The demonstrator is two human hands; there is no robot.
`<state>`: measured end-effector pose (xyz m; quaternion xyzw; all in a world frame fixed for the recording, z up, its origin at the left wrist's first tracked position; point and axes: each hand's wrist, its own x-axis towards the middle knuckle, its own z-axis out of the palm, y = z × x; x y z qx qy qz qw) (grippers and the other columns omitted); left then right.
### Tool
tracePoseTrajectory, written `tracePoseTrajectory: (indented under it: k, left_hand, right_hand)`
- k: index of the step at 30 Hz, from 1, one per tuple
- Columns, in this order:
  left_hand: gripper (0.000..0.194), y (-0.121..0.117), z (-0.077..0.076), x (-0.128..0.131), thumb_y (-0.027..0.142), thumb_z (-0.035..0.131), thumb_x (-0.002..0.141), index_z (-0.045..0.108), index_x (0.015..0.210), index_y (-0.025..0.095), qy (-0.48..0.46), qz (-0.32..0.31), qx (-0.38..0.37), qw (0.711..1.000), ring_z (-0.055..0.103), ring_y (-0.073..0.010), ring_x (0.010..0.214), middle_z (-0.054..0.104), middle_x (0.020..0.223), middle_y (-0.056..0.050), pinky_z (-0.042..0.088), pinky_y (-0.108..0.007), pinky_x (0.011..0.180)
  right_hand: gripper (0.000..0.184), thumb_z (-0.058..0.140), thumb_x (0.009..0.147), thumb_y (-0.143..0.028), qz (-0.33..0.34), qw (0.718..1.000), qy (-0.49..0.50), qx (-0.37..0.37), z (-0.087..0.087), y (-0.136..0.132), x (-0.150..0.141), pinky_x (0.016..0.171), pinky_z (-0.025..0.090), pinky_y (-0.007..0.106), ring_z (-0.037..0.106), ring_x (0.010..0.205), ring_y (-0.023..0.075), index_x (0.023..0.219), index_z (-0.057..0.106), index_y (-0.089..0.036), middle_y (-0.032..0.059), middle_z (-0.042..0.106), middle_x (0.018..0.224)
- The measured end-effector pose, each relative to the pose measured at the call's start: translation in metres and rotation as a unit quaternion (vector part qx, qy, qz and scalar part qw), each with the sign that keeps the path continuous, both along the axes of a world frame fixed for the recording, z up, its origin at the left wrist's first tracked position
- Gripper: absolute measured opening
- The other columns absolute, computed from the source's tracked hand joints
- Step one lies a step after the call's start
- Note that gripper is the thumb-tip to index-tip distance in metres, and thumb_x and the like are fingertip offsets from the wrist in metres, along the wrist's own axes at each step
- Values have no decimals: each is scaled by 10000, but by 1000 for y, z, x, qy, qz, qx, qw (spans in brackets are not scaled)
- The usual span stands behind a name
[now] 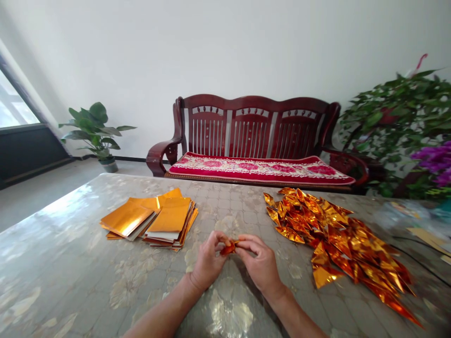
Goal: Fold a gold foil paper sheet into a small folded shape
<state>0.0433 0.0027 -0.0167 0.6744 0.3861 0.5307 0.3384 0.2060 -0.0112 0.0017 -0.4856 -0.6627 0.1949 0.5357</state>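
Between my two hands is a small folded piece of shiny orange-gold foil paper (228,249), held just above the table near its middle. My left hand (210,258) pinches its left side with curled fingers. From the other side, my right hand (259,260) grips the right end between thumb and fingertips. The fingers cover much of the piece, so its exact shape is partly hidden. To the left lie stacks of flat gold foil sheets (171,215) with pale undersides. A large heap of folded, pointed foil pieces (334,230) spreads out on the right.
A patterned, glossy cover lies over the table (88,277). Beyond its far edge stands a dark red wooden bench (248,126) with a floral cushion (260,168). Clear plastic wrapping (401,213) and a black cable (423,263) are at the right. Potted plants (95,131) flank the bench.
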Motion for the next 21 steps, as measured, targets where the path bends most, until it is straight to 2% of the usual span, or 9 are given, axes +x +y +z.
tracePoseTrajectory:
  k: [3,11,16,21]
  left_hand:
    - [126,-1,1,0,136,564,829,501,908,212,18,11,11,1000,683,-130,833,658,861,-4,589,-265,771]
    - [172,-11,-1,-4,96,525,873,553,994,216,122,44,125,984,693,-137,866,711,913,-28,554,-236,769]
    - [170,-12,0,-4,104,535,887,550,1011,220,134,43,144,980,695,-137,880,713,923,-22,542,-223,779]
    - [190,-9,2,-5,74,512,870,564,982,219,138,51,133,980,687,-134,884,713,957,-25,533,-222,788]
  right_hand:
    - [93,670,794,-218,-5,1000,-2,-5,-2,1,-1,844,570,355,691,882,210,803,763,-227,85,723,970]
    - [145,629,798,-216,-25,999,-12,-22,-5,1,-2,838,566,348,689,924,216,737,761,-229,93,721,1009]
    - [155,591,780,-162,-49,998,-44,-14,-4,-1,-5,855,548,360,675,963,225,714,712,-234,79,712,1040]
    - [127,566,760,-143,-54,995,-74,34,-1,-2,-6,860,531,362,656,970,228,712,641,-233,73,702,1007]
